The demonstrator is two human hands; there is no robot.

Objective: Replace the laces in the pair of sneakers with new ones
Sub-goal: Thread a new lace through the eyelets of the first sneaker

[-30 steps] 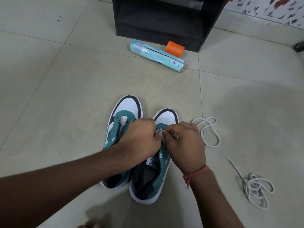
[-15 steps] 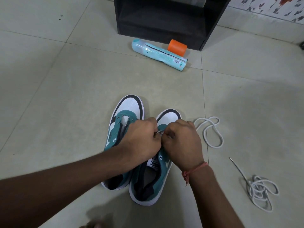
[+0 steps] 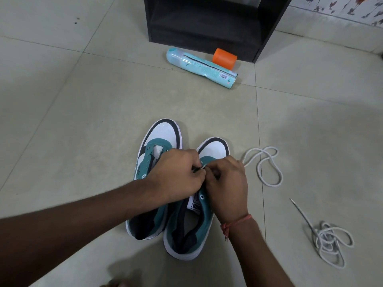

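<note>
Two low sneakers stand side by side on a floor [image 3: 83, 112] of large, smooth, pale tiles with thin grout lines, toes pointing away from the person. Taking the right sneaker [image 3: 192, 224] as the landmark: it has a rounded white toe cap edged with a black band, a matte teal upper with small round eyelets, a dark padded collar and a thick white sole; a white label shows on its tongue. The left sneaker [image 3: 159, 137], of the same make, sits touching it on its left, with its toe a little farther forward.

Both hands meet over the forward eyelets of the right sneaker. The left hand [image 3: 178, 172] is curled with its fingertips pinching the thin stiff tip of a white lace [image 3: 269, 166]. The right hand [image 3: 226, 183] is also curled, pressed close against the left; its fingers seem to grip the same lace or the eyelet edge, but I cannot tell which. A red thread circles the right wrist.

The round, cord-like lace trails out to the right of the right sneaker in loose loops on the floor. Farther right and nearer the person lies a second white lace [image 3: 329, 241] in a tangled bundle, one straight end sticking out.

Well beyond the sneaker's toe lies a pale turquoise cylindrical can [image 3: 199, 67] on its side, an orange cap [image 3: 224, 58] touching it, both just in front of a black open cabinet [image 3: 207, 17].
</note>
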